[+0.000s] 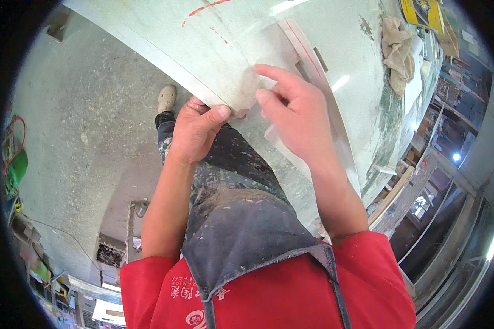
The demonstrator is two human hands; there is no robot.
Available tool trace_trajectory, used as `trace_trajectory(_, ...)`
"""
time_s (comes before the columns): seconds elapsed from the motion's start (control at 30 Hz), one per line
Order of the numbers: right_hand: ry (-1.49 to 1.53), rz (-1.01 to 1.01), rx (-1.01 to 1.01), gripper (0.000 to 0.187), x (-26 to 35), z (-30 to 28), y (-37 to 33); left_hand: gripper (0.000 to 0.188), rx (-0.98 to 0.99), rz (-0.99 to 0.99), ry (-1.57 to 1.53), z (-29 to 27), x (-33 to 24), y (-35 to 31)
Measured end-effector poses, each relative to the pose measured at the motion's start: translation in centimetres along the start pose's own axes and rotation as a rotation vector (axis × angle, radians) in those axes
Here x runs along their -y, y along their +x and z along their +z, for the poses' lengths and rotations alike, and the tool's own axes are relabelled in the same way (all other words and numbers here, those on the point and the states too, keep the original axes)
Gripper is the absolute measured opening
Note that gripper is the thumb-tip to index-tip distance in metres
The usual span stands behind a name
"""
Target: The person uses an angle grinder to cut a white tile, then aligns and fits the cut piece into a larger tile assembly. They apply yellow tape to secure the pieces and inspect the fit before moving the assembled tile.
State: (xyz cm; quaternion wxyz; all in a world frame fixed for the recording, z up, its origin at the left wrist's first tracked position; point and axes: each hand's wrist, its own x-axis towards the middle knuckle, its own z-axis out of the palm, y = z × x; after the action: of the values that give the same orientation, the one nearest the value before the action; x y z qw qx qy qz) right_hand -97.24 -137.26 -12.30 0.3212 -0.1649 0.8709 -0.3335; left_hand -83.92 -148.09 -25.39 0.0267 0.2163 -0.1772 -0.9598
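A large pale slab [225, 49] with red marks on its face reaches from the upper left toward me. My left hand [197, 129] grips its near corner, thumb on top and fingers curled at the edge, partly hidden. Over the slab's right part is my right hand [299, 112], index finger and thumb stretched out and apart, the other fingers curled in. I cannot tell whether its fingertip touches the surface. Beside the right hand, a pale curved strip [318, 71] carries a red line along its length.
A pale work surface [362, 104] with dark green patches spreads to the right, bearing a crumpled tan cloth [398, 52] and a yellow packet [424, 13]. Shelves of materials stand beyond. My shoe [167, 98] is on the speckled floor [93, 109]; a dark floor opening [111, 252] lies lower left.
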Motion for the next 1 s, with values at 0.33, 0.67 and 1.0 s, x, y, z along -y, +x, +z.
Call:
trace_trajectory(0.33, -0.098, 0.025, -0.026, 0.022, 0.5, 0.5, 0.3, 0.043, -0.025, 0.000, -0.020, 0.3, -0.2, -0.2)
trace_trajectory(0.67, -0.770, -0.492, -0.076, 0.014, 1.7, -0.2, 2.9, 0.041, -0.022, -0.005, -0.039, 0.1, -0.3, -0.3)
trace_trajectory(1.0, -0.588, -0.229, 0.267, 0.019, 4.1, -1.1, 4.7, 0.040, 0.008, 0.011, 0.016, -0.3, -0.5, -0.4)
